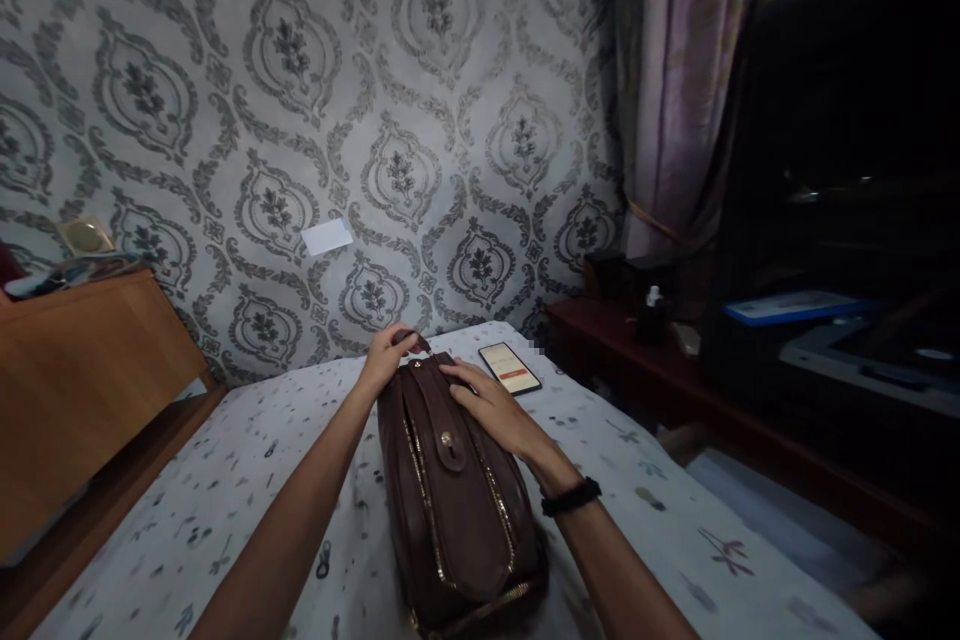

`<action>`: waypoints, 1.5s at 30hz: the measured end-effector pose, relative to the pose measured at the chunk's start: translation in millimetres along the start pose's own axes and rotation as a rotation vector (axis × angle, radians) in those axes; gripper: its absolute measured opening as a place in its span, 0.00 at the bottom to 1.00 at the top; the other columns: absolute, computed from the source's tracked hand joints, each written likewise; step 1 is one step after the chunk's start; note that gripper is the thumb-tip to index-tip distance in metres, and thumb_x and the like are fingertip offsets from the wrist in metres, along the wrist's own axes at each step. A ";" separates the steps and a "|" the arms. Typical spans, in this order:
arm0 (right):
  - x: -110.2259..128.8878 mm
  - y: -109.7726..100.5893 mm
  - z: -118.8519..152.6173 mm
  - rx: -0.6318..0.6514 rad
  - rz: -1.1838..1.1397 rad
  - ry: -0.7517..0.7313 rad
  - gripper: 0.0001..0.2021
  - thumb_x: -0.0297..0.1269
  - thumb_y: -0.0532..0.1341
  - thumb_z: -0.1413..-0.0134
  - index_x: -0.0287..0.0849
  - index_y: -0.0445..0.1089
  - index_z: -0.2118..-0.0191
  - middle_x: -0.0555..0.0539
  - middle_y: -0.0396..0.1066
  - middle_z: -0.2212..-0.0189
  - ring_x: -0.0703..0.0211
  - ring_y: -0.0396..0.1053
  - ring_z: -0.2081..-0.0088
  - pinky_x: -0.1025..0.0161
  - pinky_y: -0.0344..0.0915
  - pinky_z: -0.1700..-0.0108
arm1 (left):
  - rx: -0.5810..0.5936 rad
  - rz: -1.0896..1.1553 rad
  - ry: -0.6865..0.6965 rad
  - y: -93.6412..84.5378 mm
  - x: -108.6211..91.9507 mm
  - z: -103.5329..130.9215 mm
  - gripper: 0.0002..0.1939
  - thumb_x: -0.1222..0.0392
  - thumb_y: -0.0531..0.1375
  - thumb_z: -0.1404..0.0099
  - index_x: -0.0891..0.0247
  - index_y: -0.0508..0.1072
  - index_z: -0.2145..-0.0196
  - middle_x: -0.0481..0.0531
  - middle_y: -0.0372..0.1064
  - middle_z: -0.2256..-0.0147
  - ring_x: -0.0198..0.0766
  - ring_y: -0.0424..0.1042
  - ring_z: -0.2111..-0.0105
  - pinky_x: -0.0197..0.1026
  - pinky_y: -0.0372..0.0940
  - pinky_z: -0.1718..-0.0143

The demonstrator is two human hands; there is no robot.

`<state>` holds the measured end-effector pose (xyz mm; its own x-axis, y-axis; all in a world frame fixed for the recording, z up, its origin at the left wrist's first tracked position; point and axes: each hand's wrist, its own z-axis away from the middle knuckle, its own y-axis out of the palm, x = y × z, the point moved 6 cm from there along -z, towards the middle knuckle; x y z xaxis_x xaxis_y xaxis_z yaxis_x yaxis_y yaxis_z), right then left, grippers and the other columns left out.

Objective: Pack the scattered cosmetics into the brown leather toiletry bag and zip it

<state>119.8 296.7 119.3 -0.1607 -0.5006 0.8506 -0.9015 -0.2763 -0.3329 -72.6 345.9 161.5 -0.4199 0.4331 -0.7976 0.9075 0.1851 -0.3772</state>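
Note:
A brown leather bag (424,480) lies on the patterned bedsheet with its far end away from me. Two gold zips run along its front, and a strap with a gold clasp (448,440) lies between them. At the far end, my left hand (386,358) has its fingers closed round the bag's short handle (411,336). My right hand (491,405) rests with extended fingers on the upper right of the bag and wears a black wristband (571,497). Just beyond that hand a phone (510,368) lies with its screen lit.
The bed (262,460) reaches the wallpapered wall. A wooden cabinet (90,390) stands on the left with small items on top. Along the right is a dark red table (622,325) carrying a small bottle (651,315) and a blue-edged object (795,306). A curtain (679,90) hangs behind it.

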 end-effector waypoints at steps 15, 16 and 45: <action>15.5 -4.9 27.1 0.014 -0.066 0.013 0.28 0.46 0.62 0.44 0.46 0.67 0.38 0.43 0.64 0.36 0.48 0.60 0.35 0.47 0.51 0.31 | -0.069 -0.351 -0.177 -36.4 28.7 26.9 0.13 0.58 0.58 0.41 0.62 0.67 0.82 0.43 0.60 0.83 0.35 0.60 0.77 0.36 0.51 0.73; 15.7 -4.6 27.9 0.016 -0.073 0.014 0.28 0.45 0.62 0.44 0.46 0.66 0.38 0.43 0.64 0.36 0.48 0.59 0.35 0.47 0.51 0.31 | -0.093 -0.382 -0.167 -36.1 26.4 27.3 0.13 0.59 0.58 0.41 0.62 0.66 0.82 0.44 0.60 0.82 0.36 0.60 0.76 0.36 0.51 0.72; 6.4 -1.0 25.6 -0.012 -0.125 -0.013 0.27 0.44 0.61 0.44 0.45 0.67 0.38 0.42 0.63 0.36 0.49 0.58 0.34 0.46 0.48 0.31 | -0.095 -0.236 -0.140 -23.8 -14.4 27.0 0.04 0.59 0.59 0.44 0.62 0.71 0.72 0.46 0.69 0.74 0.38 0.68 0.69 0.37 0.60 0.64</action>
<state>129.9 272.8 114.7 -0.0420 -0.4735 0.8798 -0.9189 -0.3274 -0.2200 -88.6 311.5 169.3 -0.6115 0.2436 -0.7528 0.7792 0.3511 -0.5193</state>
